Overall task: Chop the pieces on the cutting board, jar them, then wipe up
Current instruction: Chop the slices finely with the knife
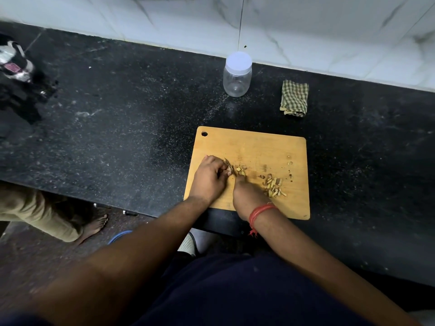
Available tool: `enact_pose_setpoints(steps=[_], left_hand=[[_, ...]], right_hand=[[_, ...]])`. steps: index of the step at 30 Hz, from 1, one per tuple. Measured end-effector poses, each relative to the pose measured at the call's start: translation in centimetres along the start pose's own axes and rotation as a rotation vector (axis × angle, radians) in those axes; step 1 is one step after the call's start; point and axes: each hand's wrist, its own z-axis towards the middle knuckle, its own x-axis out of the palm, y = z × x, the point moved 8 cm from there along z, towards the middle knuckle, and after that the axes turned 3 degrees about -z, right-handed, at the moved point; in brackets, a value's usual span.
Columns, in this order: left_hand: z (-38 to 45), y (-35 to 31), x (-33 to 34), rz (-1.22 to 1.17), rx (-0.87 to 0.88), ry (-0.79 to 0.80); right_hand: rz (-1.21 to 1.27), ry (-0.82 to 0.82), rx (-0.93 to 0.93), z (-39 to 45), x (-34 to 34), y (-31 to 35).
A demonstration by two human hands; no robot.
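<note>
Uncut pieces (240, 170) sit mid-board, touching both hands; chopped pile (274, 185) lies just right of them on the board (254, 147), a few crumbs (290, 169) scattered toward the right edge

Left hand (209, 177) has fingers curled, pinching the pieces to steady them. Right hand (246, 195) is curled over what looks like a knife (229, 166); handle is hidden, only a thin dark blade shows between the hands, so grip on it is judged, not plainly seen. Red thread (260, 211) on the right wrist

Board lies on the black counter (117, 128), near edge overhanging or flush with the counter lip, cannot tell which. Jar (237, 75) stands behind the board near the wall, empty, white lid on. Checked cloth (294, 98) folded to the jar's right, apart from it. Steel vessel (15, 64) far left, blurred

Step looks like chopping, part done; jarring and wiping not yet begun

Risks: left fingertips are right against the blade, a slip on small hard pieces could nick them. Bits may fly off onto the counter or the floor. Board near the edge could shift under pressure. Jar lid has to come off before filling
</note>
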Motion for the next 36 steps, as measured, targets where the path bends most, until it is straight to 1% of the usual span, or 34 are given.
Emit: enact_pose_setpoints(steps=[9, 16, 20, 22, 25, 29, 36], left_hand=[[0.0, -0.4, -0.1, 0.026, -0.014, -0.017], [0.2, 0.3, 0.2, -0.026, -0.039, 0.040], [0.2, 0.7, 0.2, -0.063, -0.051, 0.067], [0.1, 0.7, 0.2, -0.069, -0.049, 0.069], [0.1, 0.7, 0.1, -0.074, -0.043, 0.059], [0.1, 0.6, -0.2, -0.071, -0.055, 0.021], [0.1, 0.6, -0.2, -0.083, -0.095, -0.030]], right_hand=[[0.079, -0.026, -0.040, -2.4, 0.5, -1.2], [0.161, 0.015, -0.020, -4.0, 1.9, -3.4], [0.220, -0.114, -0.069, -4.3, 0.5, -3.5], [0.235, -0.131, -0.099, -3.9, 0.1, -2.9], [0.231, -0.106, -0.096, -3.0, 0.0, -2.0], [0.204, -0.112, -0.099, -2.2, -0.2, -1.0], [0.183, -0.116, -0.077, -1.6, -0.1, -0.9]])
